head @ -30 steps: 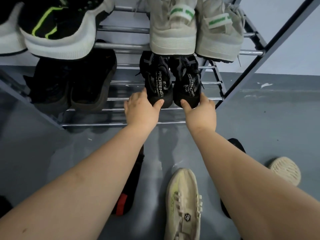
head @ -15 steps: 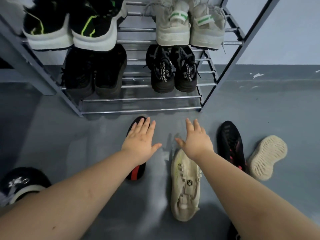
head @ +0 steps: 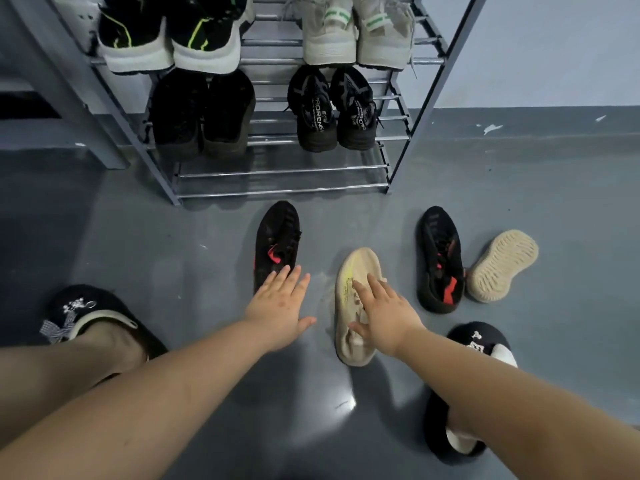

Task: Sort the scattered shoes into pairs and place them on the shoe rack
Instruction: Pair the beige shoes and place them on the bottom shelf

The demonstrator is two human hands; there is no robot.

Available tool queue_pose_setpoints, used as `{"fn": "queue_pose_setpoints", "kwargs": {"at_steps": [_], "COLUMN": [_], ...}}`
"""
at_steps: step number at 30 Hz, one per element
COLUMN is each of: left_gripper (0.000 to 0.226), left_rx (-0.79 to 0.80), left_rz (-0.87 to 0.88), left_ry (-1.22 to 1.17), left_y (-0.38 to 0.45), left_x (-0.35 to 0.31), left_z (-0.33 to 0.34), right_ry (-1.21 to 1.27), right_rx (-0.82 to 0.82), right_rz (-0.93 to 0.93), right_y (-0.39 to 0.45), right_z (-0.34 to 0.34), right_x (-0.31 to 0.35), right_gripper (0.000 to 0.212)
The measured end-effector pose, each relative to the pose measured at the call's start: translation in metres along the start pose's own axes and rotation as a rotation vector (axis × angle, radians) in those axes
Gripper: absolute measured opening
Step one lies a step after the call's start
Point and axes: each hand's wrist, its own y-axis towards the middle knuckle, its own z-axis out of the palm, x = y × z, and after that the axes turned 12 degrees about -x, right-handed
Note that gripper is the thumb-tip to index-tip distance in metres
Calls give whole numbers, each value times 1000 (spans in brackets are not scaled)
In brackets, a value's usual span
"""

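Note:
The metal shoe rack stands against the wall with several pairs on it; the black lettered pair sits on its low right shelf. On the floor lie a black shoe with a red mark, a cream shoe, a second black and red shoe and a cream shoe turned sole-up. My left hand hovers open over the heel of the first black shoe. My right hand is open, spread over the upright cream shoe.
My feet in black slippers stand at the left and right of the grey floor. A grey post rises left of the rack. The rack's bottom bars hold no shoes.
Both hands let go of the black lettered pair on the rack and drew back down to the floor shoes. The camera pulled back, bringing my slippers into view.

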Motion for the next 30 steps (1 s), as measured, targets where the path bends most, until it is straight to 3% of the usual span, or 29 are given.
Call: {"fn": "queue_pose_setpoints", "kwargs": {"at_steps": [9, 15, 20, 25, 30], "left_gripper": [75, 76, 75, 75, 74], "left_rx": [-38, -108, -128, -91, -12], "left_rz": [166, 261, 333, 376, 452], "left_ry": [39, 34, 54, 60, 124], "left_y": [10, 40, 69, 105, 141], "left_x": [-43, -84, -122, -158, -183], "left_z": [-19, -56, -72, -62, -41], "right_ry": [-79, -189, -290, -336, -201], "right_rx": [-43, -54, 37, 65, 16], "right_rz": [-51, -36, -81, -81, 39], "right_y": [-27, -36, -56, -54, -39], "right_z": [-31, -81, -106, -100, -55], "right_x": [-39, -101, -162, -214, -255], "right_gripper": [76, 77, 75, 73, 72]}}
